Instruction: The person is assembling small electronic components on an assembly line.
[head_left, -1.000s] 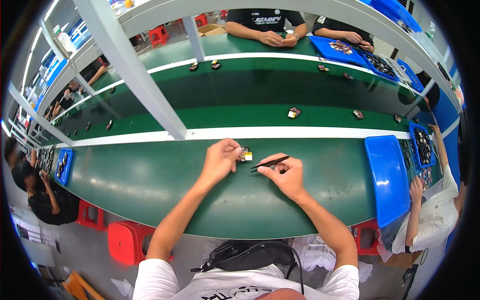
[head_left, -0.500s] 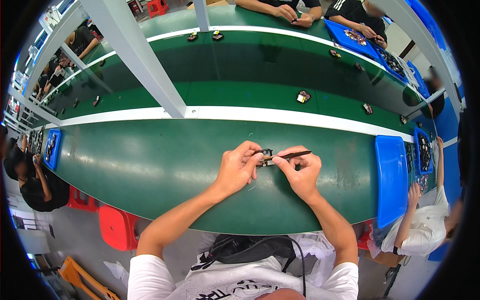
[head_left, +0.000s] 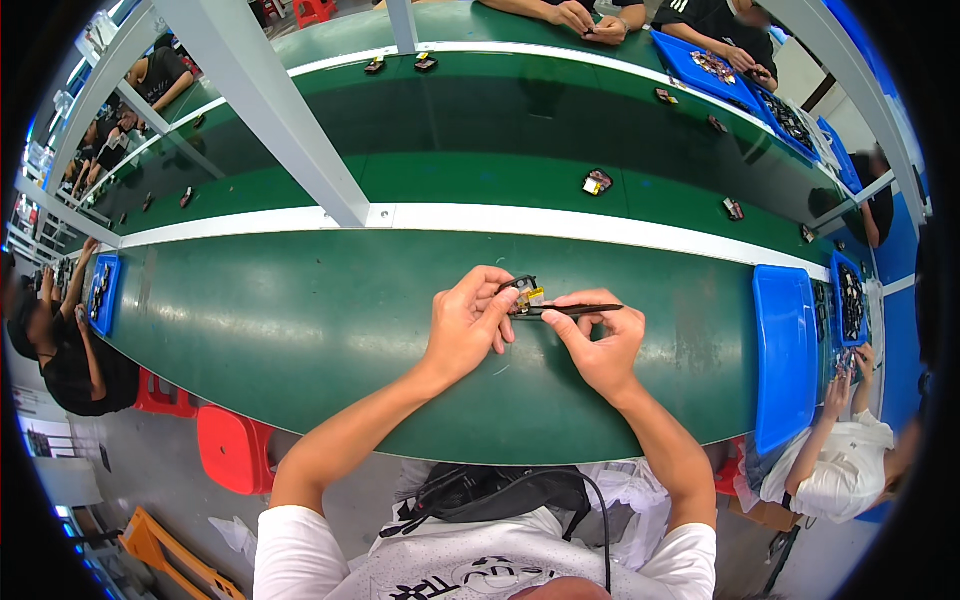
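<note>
I am seeing the small black component (head_left: 524,291) with a yellow tab sitting pinched between fingertips just above the green workbench (head_left: 300,330), near its middle and on my side of the white divider strip (head_left: 560,222). My left hand (head_left: 468,328) is gripping it from the left, fingers curled tight. My right hand (head_left: 600,345) is holding black tweezers (head_left: 572,311), tips touching the component. A blue tray (head_left: 785,350) is lying well right of the component; a red stool (head_left: 232,448) is standing below the bench's near edge.
</note>
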